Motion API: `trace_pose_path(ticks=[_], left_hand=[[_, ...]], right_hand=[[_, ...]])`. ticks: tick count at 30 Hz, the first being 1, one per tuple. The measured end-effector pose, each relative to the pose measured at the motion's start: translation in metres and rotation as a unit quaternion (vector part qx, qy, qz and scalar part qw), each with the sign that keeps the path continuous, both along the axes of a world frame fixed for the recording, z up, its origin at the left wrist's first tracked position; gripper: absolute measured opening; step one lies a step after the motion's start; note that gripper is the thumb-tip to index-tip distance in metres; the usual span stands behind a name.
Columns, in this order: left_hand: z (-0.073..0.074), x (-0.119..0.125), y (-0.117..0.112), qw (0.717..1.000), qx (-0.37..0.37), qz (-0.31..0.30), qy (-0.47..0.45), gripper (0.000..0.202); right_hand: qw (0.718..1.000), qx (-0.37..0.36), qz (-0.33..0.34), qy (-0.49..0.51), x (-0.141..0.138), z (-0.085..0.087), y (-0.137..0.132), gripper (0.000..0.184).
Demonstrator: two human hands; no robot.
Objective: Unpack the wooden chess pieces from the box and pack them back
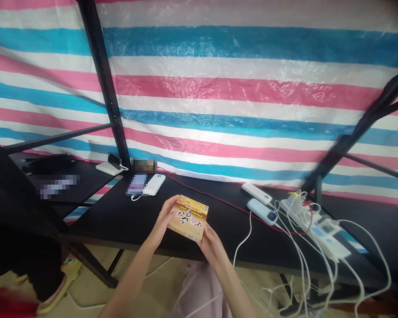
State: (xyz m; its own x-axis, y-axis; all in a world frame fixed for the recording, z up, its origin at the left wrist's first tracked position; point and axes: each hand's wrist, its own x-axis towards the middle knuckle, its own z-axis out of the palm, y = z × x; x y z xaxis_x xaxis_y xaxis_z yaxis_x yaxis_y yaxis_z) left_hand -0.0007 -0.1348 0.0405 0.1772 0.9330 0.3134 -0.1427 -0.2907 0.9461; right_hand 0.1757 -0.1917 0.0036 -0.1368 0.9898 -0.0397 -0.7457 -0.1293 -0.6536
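Observation:
Between my two hands is a small Chinese chess box (189,217), tan and yellow with printed lettering that looks turned around from my side. My left hand (165,218) grips its left edge. My right hand (211,244) closes on the lower right corner. The box is held tilted above the front part of the black shelf (119,225). Its underside and the fingers beneath it are hidden.
Along the back left lie a white power bank (154,184) and a blurred-out phone (137,184). To the right are a white power bank (256,193), a light blue power bank (262,212) and a power strip (328,243) with tangled white cables. A person's leg (36,260) stands at left.

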Motion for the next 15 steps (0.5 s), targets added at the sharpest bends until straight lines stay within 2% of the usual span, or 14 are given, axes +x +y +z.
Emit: trace_pose_path(ticks=[3, 6, 10, 15], left_hand=[[0.009, 0.007, -0.002, 0.997, 0.033, -0.038, 0.055, 0.042], [0.007, 0.021, 0.0, 0.991, 0.079, -0.042, 0.103, 0.036], [0.004, 0.035, -0.004, 0.981, 0.111, -0.039, 0.151, 0.032], [0.016, 0.029, -0.01, 0.961, 0.156, -0.024, 0.229, 0.032]], right_hand=[[0.996, 0.02, -0.083, -0.023, 0.003, 0.0, 0.001, 0.049], [0.987, -0.001, -0.152, -0.048, 0.005, -0.003, 0.002, 0.066], [0.98, -0.019, -0.188, -0.063, 0.005, -0.007, 0.001, 0.066], [0.972, -0.032, -0.198, -0.119, -0.005, -0.018, 0.007, 0.073]])
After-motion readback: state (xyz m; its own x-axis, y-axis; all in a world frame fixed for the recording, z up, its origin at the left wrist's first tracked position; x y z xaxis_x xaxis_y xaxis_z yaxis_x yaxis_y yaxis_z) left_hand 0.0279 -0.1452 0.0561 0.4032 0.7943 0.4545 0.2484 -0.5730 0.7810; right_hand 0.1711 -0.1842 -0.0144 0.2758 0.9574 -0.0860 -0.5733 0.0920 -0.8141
